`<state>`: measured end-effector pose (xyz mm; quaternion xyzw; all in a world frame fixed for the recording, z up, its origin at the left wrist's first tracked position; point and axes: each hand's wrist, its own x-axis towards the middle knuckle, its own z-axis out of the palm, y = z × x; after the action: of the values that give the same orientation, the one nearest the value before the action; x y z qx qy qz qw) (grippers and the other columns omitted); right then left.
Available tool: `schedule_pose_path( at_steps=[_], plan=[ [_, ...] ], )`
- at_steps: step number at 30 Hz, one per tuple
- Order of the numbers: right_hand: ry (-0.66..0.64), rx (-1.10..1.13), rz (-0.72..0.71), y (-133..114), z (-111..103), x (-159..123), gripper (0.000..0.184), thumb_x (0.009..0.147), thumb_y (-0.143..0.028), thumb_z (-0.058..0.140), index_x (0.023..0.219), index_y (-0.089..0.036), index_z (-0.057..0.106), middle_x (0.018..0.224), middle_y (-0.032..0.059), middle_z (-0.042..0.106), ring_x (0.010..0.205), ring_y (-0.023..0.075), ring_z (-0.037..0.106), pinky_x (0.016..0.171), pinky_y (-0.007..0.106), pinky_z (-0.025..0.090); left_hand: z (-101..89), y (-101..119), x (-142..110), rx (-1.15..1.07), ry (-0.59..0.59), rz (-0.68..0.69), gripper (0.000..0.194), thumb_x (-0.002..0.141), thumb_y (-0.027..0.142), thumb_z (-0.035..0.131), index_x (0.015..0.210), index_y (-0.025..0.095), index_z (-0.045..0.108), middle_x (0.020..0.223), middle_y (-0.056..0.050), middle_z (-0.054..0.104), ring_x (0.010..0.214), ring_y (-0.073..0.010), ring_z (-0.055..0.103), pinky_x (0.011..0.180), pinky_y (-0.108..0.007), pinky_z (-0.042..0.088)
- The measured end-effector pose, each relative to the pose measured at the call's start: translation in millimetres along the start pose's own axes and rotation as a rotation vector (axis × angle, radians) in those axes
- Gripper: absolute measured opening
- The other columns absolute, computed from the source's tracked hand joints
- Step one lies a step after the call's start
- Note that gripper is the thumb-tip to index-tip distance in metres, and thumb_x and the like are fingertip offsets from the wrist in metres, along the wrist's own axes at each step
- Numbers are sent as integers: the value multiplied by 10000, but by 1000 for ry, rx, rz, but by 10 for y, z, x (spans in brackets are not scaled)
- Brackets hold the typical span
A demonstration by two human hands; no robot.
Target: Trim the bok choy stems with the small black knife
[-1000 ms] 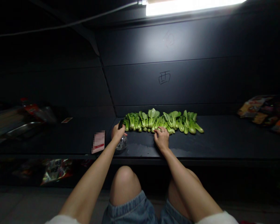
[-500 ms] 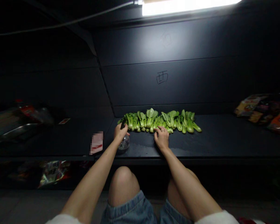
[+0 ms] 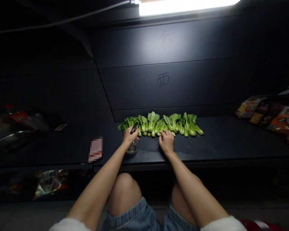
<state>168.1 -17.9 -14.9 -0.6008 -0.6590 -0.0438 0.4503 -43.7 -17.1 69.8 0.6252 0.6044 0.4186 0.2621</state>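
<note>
A row of green bok choy (image 3: 153,122) lies on the dark shelf (image 3: 219,141), leaves toward the back panel and pale stem ends toward me. My left hand (image 3: 130,135) is wrapped round the neck of a clear spray bottle (image 3: 133,147) with a black spray head, in front of the row's left part. The bottle's lower body shows below the fingers. My right hand (image 3: 166,141) is at the front stems near the middle of the row, palm down, fingers loosely bent and apart. Its fingertips seem to touch the stems, and a ring shows on one finger.
Orange and yellow snack bags (image 3: 285,120) are piled at the right. On the left shelf lie a small card (image 3: 60,127), a blurred pink item (image 3: 95,150) near the edge and a metal tray (image 3: 11,139). A lit tube lamp (image 3: 188,7) hangs overhead.
My left hand has shifted right along the row with the spray bottle. The right hand stays by the stems, barely moved. The whole view has swung slightly to the right.
</note>
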Motion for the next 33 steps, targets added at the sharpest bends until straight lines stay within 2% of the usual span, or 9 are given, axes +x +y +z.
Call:
schedule_pose_path(
  at_steps=[5,13,19,28,33],
  plan=[
    [17,-11,4,65,-50,17,282,839,-156,491,1020,-156,707,1159,133,651,1154,270,499,1007,423,356,112,112,9,33,-43,18,145,782,293,520,839,181,593,544,51,591,431,-146,622,482,-217,411],
    [28,-18,21,200,-136,41,292,838,-151,480,1029,-166,700,1175,129,646,1168,267,492,989,420,366,269,215,58,87,-70,41,148,801,312,495,764,192,572,508,47,573,437,-146,618,496,-216,417],
    [32,-22,37,255,-208,56,291,832,-146,486,1026,-162,702,1171,132,645,1174,263,489,1010,418,356,398,244,86,90,-119,80,160,799,311,496,843,187,587,529,43,577,449,-158,626,479,-223,409],
    [21,-18,66,294,-265,68,294,833,-143,482,1033,-165,696,1190,123,639,1177,257,483,1015,414,349,566,296,128,123,-121,73,181,812,323,483,802,196,611,586,20,646,441,-140,614,493,-217,407],
    [28,-20,72,342,-279,69,298,833,-144,476,1034,-169,694,1182,122,639,1170,249,487,1006,407,353,653,315,146,96,-119,91,205,820,361,489,851,198,610,596,18,646,445,-141,618,483,-212,405]
  ],
)
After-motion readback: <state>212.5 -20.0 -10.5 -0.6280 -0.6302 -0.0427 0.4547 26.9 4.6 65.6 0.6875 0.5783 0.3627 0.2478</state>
